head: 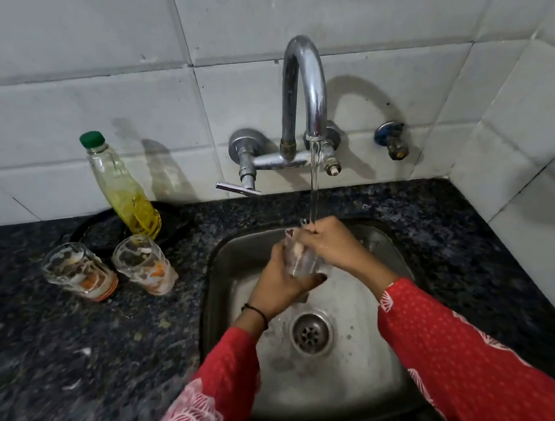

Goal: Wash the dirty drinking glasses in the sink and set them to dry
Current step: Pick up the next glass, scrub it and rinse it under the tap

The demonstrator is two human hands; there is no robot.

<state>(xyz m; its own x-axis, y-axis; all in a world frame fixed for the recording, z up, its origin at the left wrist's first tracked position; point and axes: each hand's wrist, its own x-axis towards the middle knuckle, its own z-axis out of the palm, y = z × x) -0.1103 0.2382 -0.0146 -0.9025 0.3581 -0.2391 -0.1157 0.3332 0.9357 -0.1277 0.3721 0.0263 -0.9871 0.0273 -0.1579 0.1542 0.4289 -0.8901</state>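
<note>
The left hand (280, 285) cups the glass (301, 258) from below, steadying it under the tap (304, 102) stream; the right hand (333, 240) wraps the rim, rubbing it clean.

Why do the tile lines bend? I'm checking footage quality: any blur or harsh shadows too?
Head view: wide-angle distortion bows the wall tiles; the tap and bottle cast hard shadows rightward on the wall; the sleeves and near counter are blurred; the held glass looks soft.
</note>
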